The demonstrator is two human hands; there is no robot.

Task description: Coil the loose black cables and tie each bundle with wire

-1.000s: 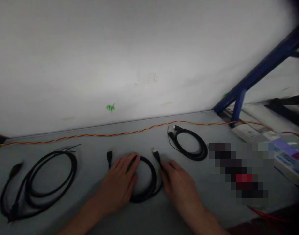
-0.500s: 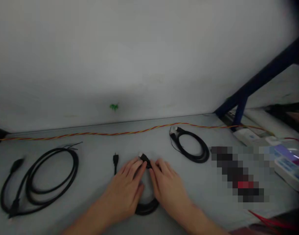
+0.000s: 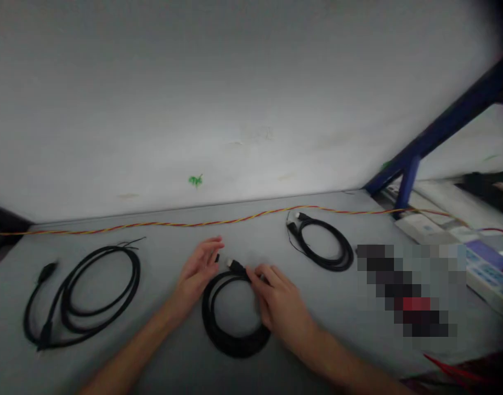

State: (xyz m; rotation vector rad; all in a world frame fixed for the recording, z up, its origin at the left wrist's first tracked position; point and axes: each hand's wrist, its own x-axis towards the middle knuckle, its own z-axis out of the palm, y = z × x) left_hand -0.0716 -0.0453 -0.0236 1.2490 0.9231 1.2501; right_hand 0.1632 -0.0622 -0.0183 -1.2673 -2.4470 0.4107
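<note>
In the middle of the grey surface lies a coiled black HDMI cable (image 3: 238,351), its loops flat in front of me. My right hand (image 3: 280,299) pinches it just behind one plug (image 3: 237,267), whose metal end points up and left. The thumb and fingers of my left hand (image 3: 198,269) close around the cable's other end; a small dark bit of plug shows at the fingertips. To the right of my hands rests a smaller coiled black cable (image 3: 331,263) with its two plugs together. A larger, looser black cable (image 3: 138,271) lies at the left.
A twisted red and yellow wire (image 3: 185,224) runs along the back near the white wall (image 3: 243,99). At the right are a blue metal brace (image 3: 440,129), a blurred-out patch, a white and purple box (image 3: 487,274) and red wires (image 3: 452,370).
My left hand has lifted off the coil and moved up and left with the cable's loose plug. My right hand stays by the other plug. More of the coil now shows.
</note>
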